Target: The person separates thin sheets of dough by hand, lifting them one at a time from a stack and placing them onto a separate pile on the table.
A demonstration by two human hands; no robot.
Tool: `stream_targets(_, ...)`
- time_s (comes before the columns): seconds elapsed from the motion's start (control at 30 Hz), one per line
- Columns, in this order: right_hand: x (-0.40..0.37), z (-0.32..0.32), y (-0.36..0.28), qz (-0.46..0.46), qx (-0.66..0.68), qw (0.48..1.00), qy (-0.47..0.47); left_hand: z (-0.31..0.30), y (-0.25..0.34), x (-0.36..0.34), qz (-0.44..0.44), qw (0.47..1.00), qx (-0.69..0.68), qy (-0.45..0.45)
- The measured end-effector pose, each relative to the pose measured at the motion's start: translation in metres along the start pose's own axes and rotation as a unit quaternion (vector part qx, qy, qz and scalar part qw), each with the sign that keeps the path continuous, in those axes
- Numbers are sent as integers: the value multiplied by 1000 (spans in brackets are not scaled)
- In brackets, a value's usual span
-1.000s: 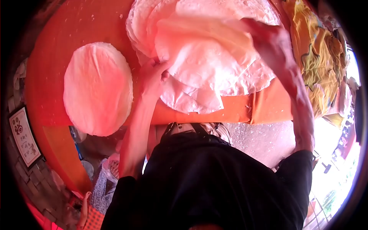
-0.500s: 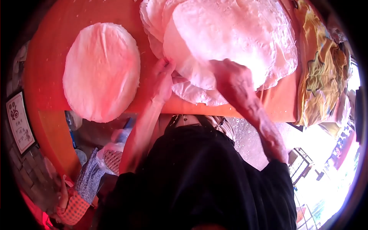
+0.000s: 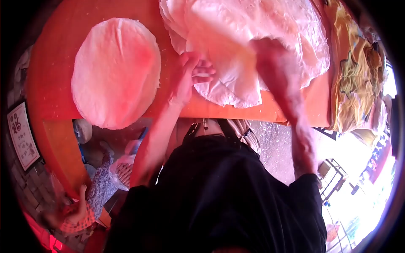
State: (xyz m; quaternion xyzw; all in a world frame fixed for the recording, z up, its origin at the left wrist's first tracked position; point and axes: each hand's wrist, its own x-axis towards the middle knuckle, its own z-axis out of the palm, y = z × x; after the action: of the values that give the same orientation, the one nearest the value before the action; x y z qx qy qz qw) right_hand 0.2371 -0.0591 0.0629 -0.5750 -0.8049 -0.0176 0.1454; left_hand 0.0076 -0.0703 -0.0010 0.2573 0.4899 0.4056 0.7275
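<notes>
Thin, pale round sheets point(image 3: 236, 82) lie in a loose, overlapping pile on the orange table point(image 3: 50, 84). At the pile's near left edge is my left hand point(image 3: 194, 74), its fingers apart and nothing gripped between them. My right hand point(image 3: 274, 57) is over the pile's middle, smeared by motion; whether its fingers hold a sheet's edge cannot be made out. To the left, a separate oval stack of similar sheets point(image 3: 116, 74) lies flat, its near end reaching past the table edge.
A crumpled yellow patterned cloth point(image 3: 354, 80) lies at the table's right end. Below left, a person in an orange checked top point(image 3: 78, 217) is beside the table. A metal rack point(image 3: 333, 179) stands at the lower right, and a framed sign point(image 3: 23, 135) is at the far left.
My right hand has moved up and right across the pile, and a sheet's edge has shifted. My left hand's fingers have spread from a pinch. The person below left has shifted posture.
</notes>
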Motion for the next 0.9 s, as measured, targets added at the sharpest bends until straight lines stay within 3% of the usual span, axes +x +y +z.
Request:
stream_targets(0.1,17,-75,-12,27,-51,993,98,-38,-32,-12,32,967,228,105)
stream_targets(0.13,14,-70,-12,33,-19,997,73,-44,-35,-14,44,941,305,137)
stream_targets(0.23,-11,-26,-9,48,83,995,-11,-41,-29,-20,-11,966,212,145)
stream_targets(0.3,-17,-4,3,155,193,966,-79,-35,-28,-12,-45,977,173,115)
stream_targets(0.37,-10,-7,17,156,161,974,-27,-28,-26,-5,-83,979,160,98)
stream_targets(0.43,-3,-29,39,304,348,886,-38,-18,-18,-2,-115,977,174,48)
stream_targets(0.47,3,-52,47,441,536,719,-40,-14,-17,-1,-121,979,165,23)
stream_targets(0.5,1,-84,49,336,410,847,-39,-10,-15,1,-125,980,157,-2)
stream_targets(0.53,-1,-103,53,354,282,892,20,-6,-10,-1,-28,989,142,1)
stream_targets(0.57,-16,-112,75,402,390,821,108,-17,-12,4,39,995,94,-3)
stream_targets(0.63,-43,-148,84,492,438,722,210,-10,31,-5,75,997,-33,-4)
stream_targets(0.67,-78,-152,94,300,162,908,242,-3,55,-10,91,995,-38,-7)
stream_targets(0.77,-113,-184,127,418,277,828,251,29,109,-5,145,988,-25,-50)
stream_targets(0.8,-124,-192,136,432,282,820,249,35,121,2,129,986,-6,-107)
stream_targets(0.9,-146,-206,159,451,284,810,243,84,150,26,173,978,81,-85)
